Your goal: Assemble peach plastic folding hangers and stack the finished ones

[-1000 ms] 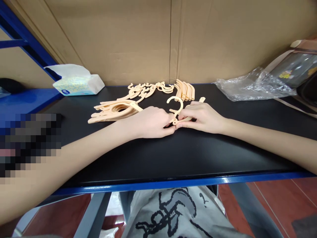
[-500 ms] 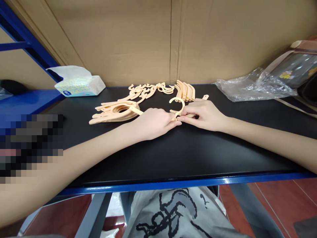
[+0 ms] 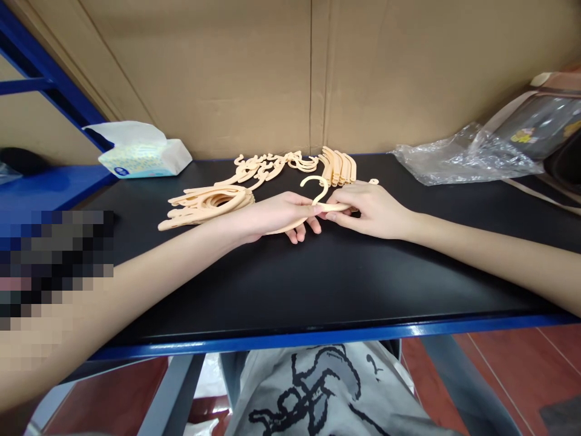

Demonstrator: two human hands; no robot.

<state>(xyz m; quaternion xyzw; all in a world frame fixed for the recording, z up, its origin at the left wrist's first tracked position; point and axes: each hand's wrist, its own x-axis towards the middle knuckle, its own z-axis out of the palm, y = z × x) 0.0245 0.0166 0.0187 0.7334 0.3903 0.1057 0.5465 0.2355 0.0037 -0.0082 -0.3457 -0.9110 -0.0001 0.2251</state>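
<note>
Both my hands meet over the middle of the black tabletop (image 3: 318, 284) and hold one peach plastic hanger (image 3: 318, 192), its hook pointing up and away. My left hand (image 3: 276, 215) grips the hanger's left arm from above, fingers curled under it. My right hand (image 3: 370, 209) pinches the part just right of the hook. A stack of finished peach hangers (image 3: 206, 203) lies just left of my left hand. Loose hook pieces (image 3: 272, 163) and a bundle of hanger arms (image 3: 340, 165) lie behind my hands by the cardboard wall.
A tissue pack (image 3: 140, 154) sits at the back left beside a blue shelf frame (image 3: 45, 72). Crumpled clear plastic (image 3: 458, 158) and a bag (image 3: 540, 121) lie at the back right. The table's blue front edge (image 3: 318, 336) runs just above my lap.
The hanger has been lifted and turned so its arm lies across under my left hand. My left fingers have opened out and wrapped under it; my right hand stayed close to the hook.
</note>
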